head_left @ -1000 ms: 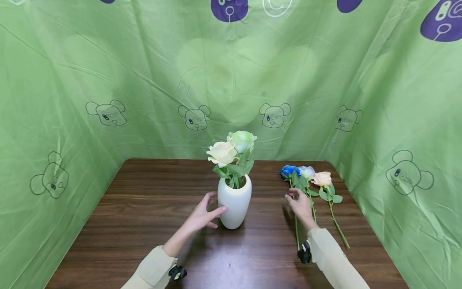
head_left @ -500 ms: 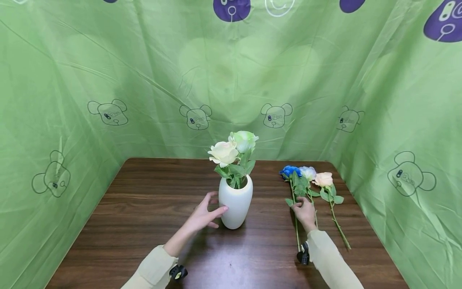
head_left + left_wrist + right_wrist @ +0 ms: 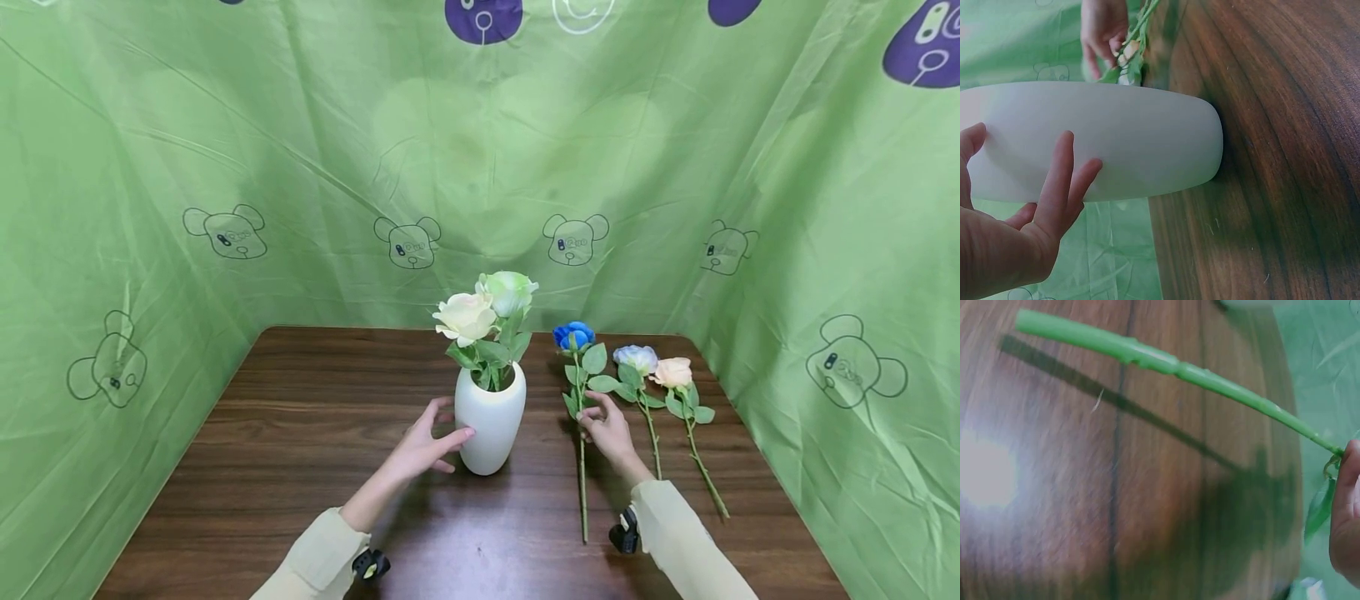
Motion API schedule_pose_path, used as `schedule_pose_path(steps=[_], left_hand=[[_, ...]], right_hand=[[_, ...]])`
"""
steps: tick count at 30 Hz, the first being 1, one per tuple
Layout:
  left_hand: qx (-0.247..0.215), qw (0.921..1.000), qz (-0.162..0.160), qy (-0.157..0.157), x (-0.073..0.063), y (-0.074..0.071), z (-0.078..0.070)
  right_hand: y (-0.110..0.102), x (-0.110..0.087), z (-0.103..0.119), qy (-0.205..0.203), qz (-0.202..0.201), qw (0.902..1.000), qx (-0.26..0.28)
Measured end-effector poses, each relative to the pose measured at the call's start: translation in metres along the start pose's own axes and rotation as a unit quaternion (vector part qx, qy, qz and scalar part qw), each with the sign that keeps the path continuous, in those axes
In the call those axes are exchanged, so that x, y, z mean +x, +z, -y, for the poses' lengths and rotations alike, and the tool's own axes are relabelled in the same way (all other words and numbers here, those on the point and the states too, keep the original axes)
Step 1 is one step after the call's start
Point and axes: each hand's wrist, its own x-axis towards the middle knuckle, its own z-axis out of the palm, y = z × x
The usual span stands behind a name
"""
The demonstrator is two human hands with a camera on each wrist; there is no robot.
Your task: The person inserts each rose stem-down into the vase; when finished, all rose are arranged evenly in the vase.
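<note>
A white vase [image 3: 491, 421] stands upright on the table, holding a cream rose [image 3: 465, 318] and a pale green-white rose [image 3: 508, 292]. At its left side is my left hand [image 3: 422, 446], fingers spread, thumb against the front; in the left wrist view its fingertips [image 3: 1065, 147] touch the vase wall. My right hand [image 3: 611, 433] pinches the stem of a blue rose [image 3: 574, 335] just below its leaves, to the right of the vase. In the right wrist view, the lower stem [image 3: 1229, 387] extends above the table, casting a shadow. Part of the right hand is out of that view.
A pale blue-white rose [image 3: 636, 358] and a peach rose [image 3: 672, 372] lie on the table at the right, beyond my right hand. The dark wooden table [image 3: 300, 417] is bordered by green printed cloth [image 3: 322, 167] at the back and sides.
My right hand has taken hold of the blue rose's stem and drawn it left, away from the other two lying roses. The left hand and vase stay in place.
</note>
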Motion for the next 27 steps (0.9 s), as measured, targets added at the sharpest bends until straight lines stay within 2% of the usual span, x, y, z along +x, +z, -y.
schedule_pose_path(steps=[4, 7, 11, 14, 18, 23, 27], left_hand=[[-0.005, 1.0, 0.006, 0.002, -0.003, 0.001, -0.007], [-0.005, 0.9999, 0.009, 0.004, -0.01, 0.002, -0.018], [0.001, 0.9999, 0.009, 0.005, -0.017, 0.004, -0.03], [0.001, 1.0, 0.005, 0.005, -0.012, 0.003, -0.02], [0.005, 1.0, -0.002, 0.001, -0.002, 0.0, -0.002], [0.005, 1.0, -0.002, -0.003, -0.001, 0.0, -0.002], [-0.004, 1.0, 0.004, -0.006, -0.002, 0.0, -0.006]], right_hand=[[0.008, -0.003, 0.017, -0.042, 0.011, 0.9973, 0.06], [0.012, -0.006, 0.032, -0.077, 0.02, 0.9926, 0.091], [0.017, -0.014, 0.061, -0.111, 0.034, 0.9861, 0.119], [0.02, -0.02, 0.083, -0.126, 0.035, 0.9836, 0.124], [0.022, -0.024, 0.1, -0.17, 0.04, 0.975, 0.137], [0.022, -0.026, 0.117, -0.227, 0.04, 0.9577, 0.172], [0.023, -0.032, 0.138, -0.245, 0.016, 0.943, 0.224]])
